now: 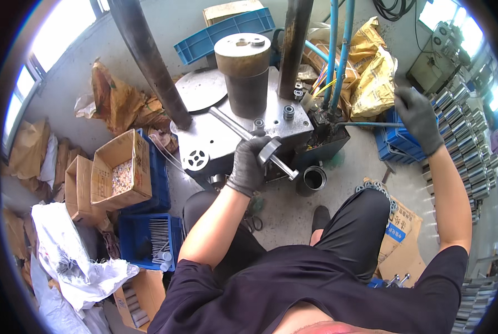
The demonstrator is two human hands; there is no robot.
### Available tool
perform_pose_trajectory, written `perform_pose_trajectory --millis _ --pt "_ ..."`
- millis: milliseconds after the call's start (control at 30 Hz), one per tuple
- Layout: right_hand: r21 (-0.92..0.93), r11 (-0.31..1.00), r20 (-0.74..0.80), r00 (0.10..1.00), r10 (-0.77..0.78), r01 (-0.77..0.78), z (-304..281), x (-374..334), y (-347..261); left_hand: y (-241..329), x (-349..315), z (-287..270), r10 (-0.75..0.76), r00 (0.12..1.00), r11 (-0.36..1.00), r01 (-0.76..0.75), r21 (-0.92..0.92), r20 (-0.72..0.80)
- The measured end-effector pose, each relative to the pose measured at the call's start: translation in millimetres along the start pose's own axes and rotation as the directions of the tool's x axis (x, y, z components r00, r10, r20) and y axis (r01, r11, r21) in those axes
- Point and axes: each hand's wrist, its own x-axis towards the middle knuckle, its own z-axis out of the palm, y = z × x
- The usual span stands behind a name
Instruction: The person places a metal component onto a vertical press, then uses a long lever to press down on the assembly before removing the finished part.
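My left hand (249,165), in a dark glove, is closed around a long metal shaft (229,122). A thick metal collar (269,150) sits on the shaft beside my fingers, and the shaft slants over the front of a steel press table (282,121). My right hand (420,118), also gloved, is raised far to the right, away from the table. Its fingers are curled, and what they hold, if anything, is hidden. On the table stand a thick steel cylinder (248,92), a small bearing-like ring (288,112) and a white spoked disc (195,159).
Dark columns (150,61) rise from the table. Blue hoses (332,55) hang behind it. At left are cardboard boxes (105,177) and a blue bin (127,236) of metal rods. A dark metal cup (310,181) stands below the table. Stacked metal cylinders (465,145) line the right.
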Motion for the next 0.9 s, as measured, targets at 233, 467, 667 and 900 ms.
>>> perform_pose_trajectory --millis 233,467,667,900 --pt "-0.034 0.966 0.01 0.967 -0.255 0.255 -9 -102 -76 -3 53 -57 -0.278 0.961 0.929 0.273 -0.25 0.017" --pt "0.493 0.842 -0.081 0.975 -0.207 0.22 85 -139 -142 2 64 -75 -0.219 0.975 0.973 0.22 0.067 -0.024" --pt "0.625 0.78 -0.008 0.999 0.035 -0.022 154 -163 -168 -2 66 -86 -0.34 0.935 0.939 0.343 0.008 -0.1" --pt "0.686 0.656 0.268 0.948 0.173 -0.314 180 -176 -175 -36 1 -43 -0.411 0.85 0.875 0.469 -0.118 0.33"
